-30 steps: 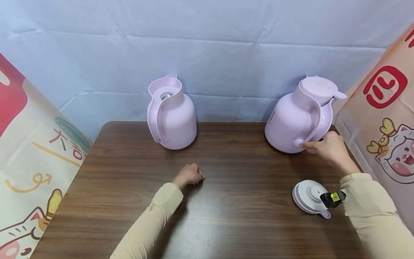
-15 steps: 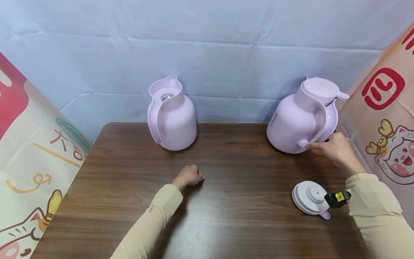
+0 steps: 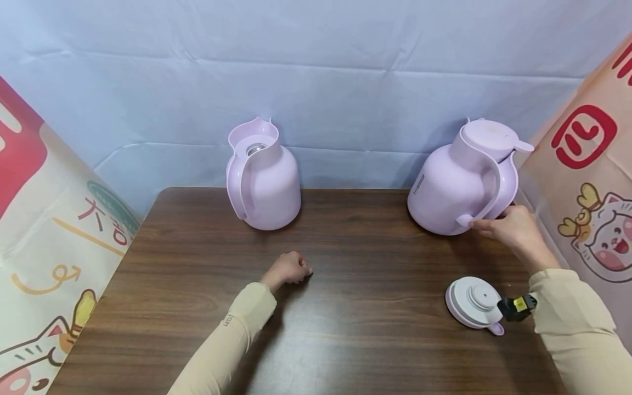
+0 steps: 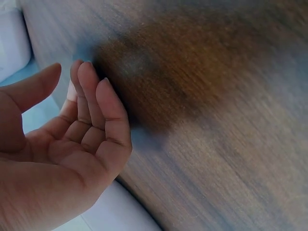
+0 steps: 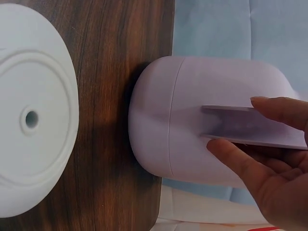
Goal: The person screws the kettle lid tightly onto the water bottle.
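On the right of the head view stands a lilac vacuum jug with its lid seated. My right hand is low on its handle. In the right wrist view, fingers lie on both sides of that handle, near its lower end. My left hand rests on the tabletop with loosely curled fingers and holds nothing. A second lilac vacuum jug, lidless with its metal mouth showing, stands beyond the left hand.
A loose jug lid lies upside down on the brown wooden table, near my right forearm. A pale blue cloth hangs behind the table. Printed panels with cartoon cats flank both sides.
The right jug has shifted slightly to the right and turned a little, showing more of its printed mark. My right hand has moved right with it. My left hand stays in place.
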Tool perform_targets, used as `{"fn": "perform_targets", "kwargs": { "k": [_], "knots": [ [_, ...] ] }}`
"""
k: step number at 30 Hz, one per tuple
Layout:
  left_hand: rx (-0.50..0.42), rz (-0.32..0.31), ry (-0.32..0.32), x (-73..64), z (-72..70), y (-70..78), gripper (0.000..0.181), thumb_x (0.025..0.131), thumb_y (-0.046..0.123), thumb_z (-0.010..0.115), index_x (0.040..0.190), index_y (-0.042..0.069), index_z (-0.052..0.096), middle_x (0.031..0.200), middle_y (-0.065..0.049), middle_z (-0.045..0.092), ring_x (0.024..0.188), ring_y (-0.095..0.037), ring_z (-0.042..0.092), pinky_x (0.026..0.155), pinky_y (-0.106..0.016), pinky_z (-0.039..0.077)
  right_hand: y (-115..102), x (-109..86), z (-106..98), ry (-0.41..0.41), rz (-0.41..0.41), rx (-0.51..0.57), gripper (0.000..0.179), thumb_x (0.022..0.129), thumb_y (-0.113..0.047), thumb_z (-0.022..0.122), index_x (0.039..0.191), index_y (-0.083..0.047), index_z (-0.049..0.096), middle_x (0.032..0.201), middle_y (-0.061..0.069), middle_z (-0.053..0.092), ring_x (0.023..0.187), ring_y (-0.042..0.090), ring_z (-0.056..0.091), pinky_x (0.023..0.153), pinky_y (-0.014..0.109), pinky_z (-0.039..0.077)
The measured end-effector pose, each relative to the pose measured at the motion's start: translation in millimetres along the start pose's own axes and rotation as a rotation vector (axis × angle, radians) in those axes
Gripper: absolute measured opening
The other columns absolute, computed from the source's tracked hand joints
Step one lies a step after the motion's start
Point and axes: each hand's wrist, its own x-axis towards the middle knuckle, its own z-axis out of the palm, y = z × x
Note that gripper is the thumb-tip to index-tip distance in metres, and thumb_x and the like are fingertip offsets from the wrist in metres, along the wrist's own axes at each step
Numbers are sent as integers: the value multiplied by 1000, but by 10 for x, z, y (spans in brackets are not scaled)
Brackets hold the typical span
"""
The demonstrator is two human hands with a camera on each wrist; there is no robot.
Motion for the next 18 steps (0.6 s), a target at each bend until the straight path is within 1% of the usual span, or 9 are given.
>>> {"fn": "perform_targets", "kwargs": {
  "k": [3,6,9,11,18],
  "knots": [
    [-12,-4,-5,-11,-9,-14,29,85,17,62,60,12,50,53,1,52,49,-11,48,47,-22,35,-1,-15,9,-20,15,35,50,79,-32,68,97,14,57,72,14,67,62,12,60,53,22,41],
    [-30,-20,-15,-21,-21,-34,28,86,18,62,61,11,51,55,0,53,50,-13,49,47,-22,36,7,-25,24,-31,35,58,53,80,-34,68,100,13,55,74,14,66,60,12,63,53,22,42],
    [-54,-39,-19,-40,-36,-72,26,85,17,62,63,10,52,55,-1,53,51,-13,49,46,-22,37,13,-41,36,-25,44,45,54,80,-37,67,100,12,56,72,13,66,58,11,61,52,24,42],
    [-54,-44,-15,-56,-49,-102,25,85,18,62,64,10,52,55,-1,53,50,-13,50,46,-22,37,11,-53,42,-16,45,32,54,81,-39,65,99,11,57,71,12,66,57,10,61,52,25,42],
    [-73,-61,3,-140,-92,-183,23,85,18,62,67,8,54,57,-1,53,51,-12,49,47,-23,38,3,-81,66,13,31,15,52,82,-39,64,99,10,57,67,11,65,55,10,61,50,23,41]
  ]
}}
